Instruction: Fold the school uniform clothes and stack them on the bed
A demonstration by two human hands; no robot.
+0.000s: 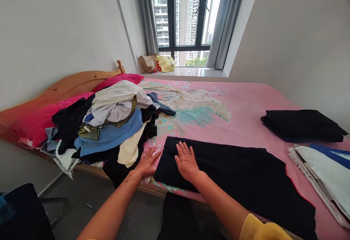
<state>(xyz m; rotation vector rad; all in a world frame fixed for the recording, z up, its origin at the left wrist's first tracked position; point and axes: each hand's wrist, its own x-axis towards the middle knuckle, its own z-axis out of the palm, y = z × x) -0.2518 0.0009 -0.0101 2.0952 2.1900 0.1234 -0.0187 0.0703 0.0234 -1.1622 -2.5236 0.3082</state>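
Black trousers point(235, 170) pressed flat by open right hand point(186, 161) at bed's point(251, 103) near edge; left hand point(147, 162) open; black stack point(303, 125) folded, heap point(113, 130) unfolded.

Yellow ribbed sleeve cuff point(253, 225), black trousers point(179, 216) — plain
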